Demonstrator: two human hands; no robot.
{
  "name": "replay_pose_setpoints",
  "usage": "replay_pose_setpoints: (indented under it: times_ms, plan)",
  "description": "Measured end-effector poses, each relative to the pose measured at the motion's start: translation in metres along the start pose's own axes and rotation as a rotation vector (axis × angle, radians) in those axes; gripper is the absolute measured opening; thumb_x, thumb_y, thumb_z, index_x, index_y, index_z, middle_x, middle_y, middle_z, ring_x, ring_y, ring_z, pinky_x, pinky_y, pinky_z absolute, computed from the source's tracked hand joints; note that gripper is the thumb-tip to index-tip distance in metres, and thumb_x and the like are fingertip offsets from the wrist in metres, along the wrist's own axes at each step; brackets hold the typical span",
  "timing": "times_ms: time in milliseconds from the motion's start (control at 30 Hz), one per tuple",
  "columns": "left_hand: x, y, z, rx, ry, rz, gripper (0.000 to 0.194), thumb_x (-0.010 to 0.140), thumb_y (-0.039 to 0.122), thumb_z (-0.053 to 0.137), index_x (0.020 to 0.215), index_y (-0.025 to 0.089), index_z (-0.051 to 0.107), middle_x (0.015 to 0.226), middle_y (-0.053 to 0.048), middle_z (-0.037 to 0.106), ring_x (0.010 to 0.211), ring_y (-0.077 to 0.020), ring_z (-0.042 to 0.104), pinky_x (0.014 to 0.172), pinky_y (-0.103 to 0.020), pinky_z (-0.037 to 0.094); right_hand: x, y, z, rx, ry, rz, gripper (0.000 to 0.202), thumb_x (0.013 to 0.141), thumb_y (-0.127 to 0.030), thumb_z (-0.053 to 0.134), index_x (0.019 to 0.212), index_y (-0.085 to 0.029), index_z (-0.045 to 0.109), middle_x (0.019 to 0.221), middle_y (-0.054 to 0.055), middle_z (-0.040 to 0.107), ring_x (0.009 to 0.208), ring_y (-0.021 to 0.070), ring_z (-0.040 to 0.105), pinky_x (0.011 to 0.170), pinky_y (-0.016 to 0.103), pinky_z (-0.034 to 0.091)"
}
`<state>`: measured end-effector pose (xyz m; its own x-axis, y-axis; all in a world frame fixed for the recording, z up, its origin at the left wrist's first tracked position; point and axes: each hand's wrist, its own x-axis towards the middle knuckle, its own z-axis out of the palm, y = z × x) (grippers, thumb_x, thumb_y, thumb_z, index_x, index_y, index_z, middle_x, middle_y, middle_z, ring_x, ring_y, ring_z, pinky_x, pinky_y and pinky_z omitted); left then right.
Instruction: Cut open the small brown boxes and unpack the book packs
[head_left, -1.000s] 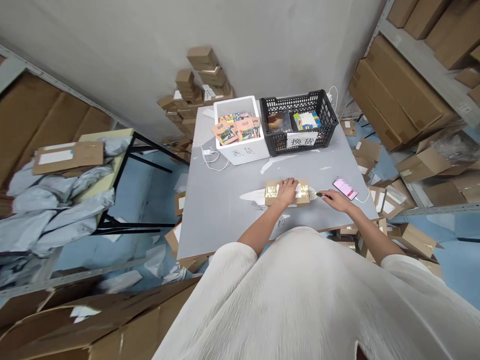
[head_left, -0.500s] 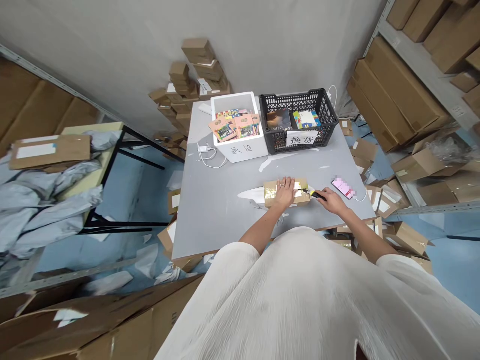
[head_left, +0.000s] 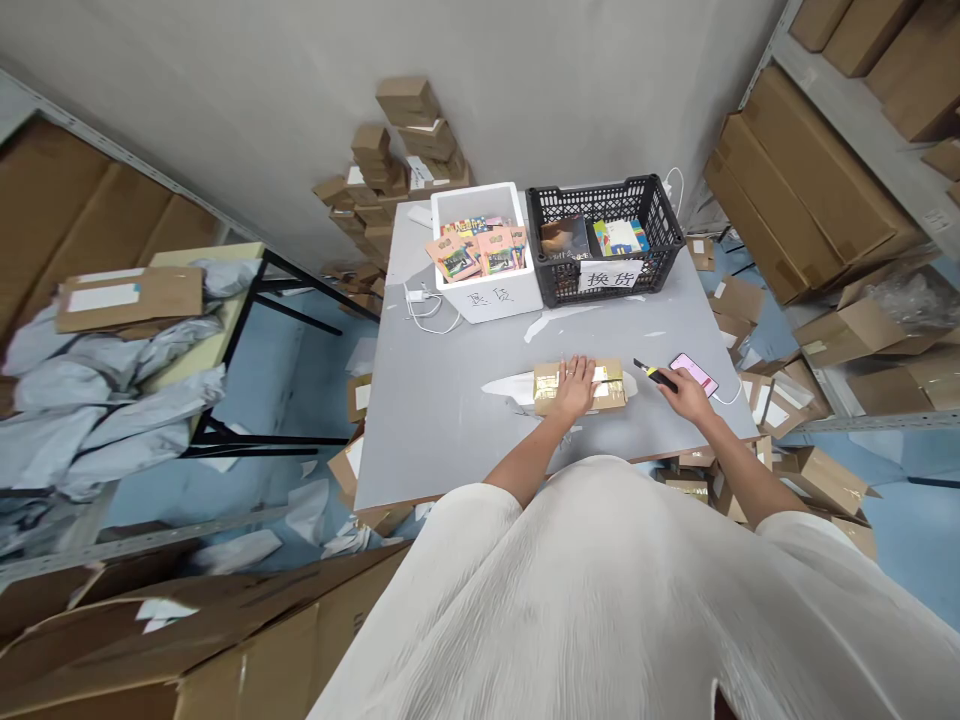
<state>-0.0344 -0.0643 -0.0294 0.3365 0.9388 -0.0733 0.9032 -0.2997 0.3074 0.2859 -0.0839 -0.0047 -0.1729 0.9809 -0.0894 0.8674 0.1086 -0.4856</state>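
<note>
A small cardboard box (head_left: 611,392) with shiny clear tape and a white label lies on the grey table (head_left: 435,420). My left hand (head_left: 575,388) rests on its top, fingers stretched out flat, pressing on it. My right hand (head_left: 686,394) is closed around a black and yellow utility knife (head_left: 660,376). The knife's blade points left and is held apart from the box's right end. Just beyond my right hand lies a phone (head_left: 694,373) with a lit pink and white screen and a white cable.
At the table's back stand a white foam box (head_left: 495,300) of booklets and a black plastic crate (head_left: 551,285) of books. Small cartons (head_left: 409,100) are stacked by the wall. To the left, a side table (head_left: 244,250) bears grey mailing bags. Shelves with large cartons (head_left: 810,190) stand right.
My right hand has drawn the utility knife rightward, off the box's right end and towards the phone. My left hand stays on the box. The view has shifted slightly.
</note>
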Motion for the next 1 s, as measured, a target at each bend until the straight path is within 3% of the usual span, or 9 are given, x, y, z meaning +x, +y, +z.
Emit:
replay_pose_setpoints:
  times_ms: [200, 467, 567, 667, 833, 1000]
  plan:
    - [-0.003, 0.000, -0.001, -0.026, 0.005, -0.007, 0.073, 0.109, 0.039, 0.046, 0.178, 0.018, 0.031, 0.183, -0.018, 0.035, 0.174, -0.0325, 0.021, 0.141, -0.060, 0.013, 0.012, -0.003, 0.001, 0.045, -0.038, 0.003, 0.055, 0.106, -0.052, 0.054, 0.151, -0.022, 0.066, 0.133, 0.017, 0.069, 0.127, 0.0351, 0.065, 0.110, 0.046, 0.053]
    - [-0.050, -0.023, -0.011, -0.026, 0.003, -0.024, 0.080, 0.104, 0.059, 0.063, 0.172, 0.024, 0.041, 0.184, -0.016, 0.032, 0.173, -0.0370, 0.023, 0.141, -0.061, 0.013, 0.070, -0.060, 0.026, 0.096, -0.115, -0.211, 0.050, 0.106, -0.046, 0.054, 0.147, -0.021, 0.068, 0.140, 0.016, 0.069, 0.131, 0.0338, 0.064, 0.114, 0.045, 0.050]
    - [-0.067, -0.030, -0.010, -0.035, 0.045, -0.045, 0.076, 0.103, 0.053, 0.069, 0.169, 0.026, 0.044, 0.180, -0.016, 0.039, 0.169, -0.0385, 0.031, 0.138, -0.060, 0.022, 0.096, -0.085, 0.037, 0.014, -0.165, -0.271, 0.047, 0.104, -0.043, 0.056, 0.140, -0.018, 0.072, 0.147, 0.018, 0.068, 0.138, 0.0368, 0.059, 0.117, 0.048, 0.045]
    - [-0.074, -0.034, -0.007, -0.043, 0.086, -0.136, 0.065, 0.104, 0.046, 0.069, 0.163, 0.025, 0.050, 0.163, -0.019, 0.055, 0.154, -0.0403, 0.050, 0.127, -0.057, 0.039, 0.109, -0.101, 0.045, -0.064, -0.227, -0.296, 0.043, 0.103, -0.041, 0.056, 0.135, -0.018, 0.073, 0.144, 0.018, 0.072, 0.137, 0.0388, 0.058, 0.116, 0.052, 0.042]
    - [-0.071, -0.038, -0.001, -0.139, 0.052, -0.293, 0.045, 0.110, 0.039, 0.057, 0.152, 0.025, 0.054, 0.137, -0.016, 0.068, 0.119, -0.0354, 0.070, 0.104, -0.048, 0.055, 0.102, -0.095, 0.045, -0.111, -0.197, -0.209, 0.048, 0.104, -0.043, 0.052, 0.139, -0.017, 0.072, 0.142, 0.021, 0.072, 0.130, 0.0402, 0.060, 0.109, 0.052, 0.044]
    - [-0.048, -0.036, 0.000, -0.245, 0.079, -0.308, 0.042, 0.112, 0.034, 0.048, 0.153, 0.023, 0.051, 0.138, -0.016, 0.067, 0.122, -0.0328, 0.070, 0.104, -0.044, 0.056, 0.079, -0.077, 0.040, -0.050, -0.195, -0.076, 0.051, 0.107, -0.047, 0.050, 0.142, -0.017, 0.069, 0.140, 0.019, 0.075, 0.130, 0.0401, 0.063, 0.111, 0.051, 0.046]
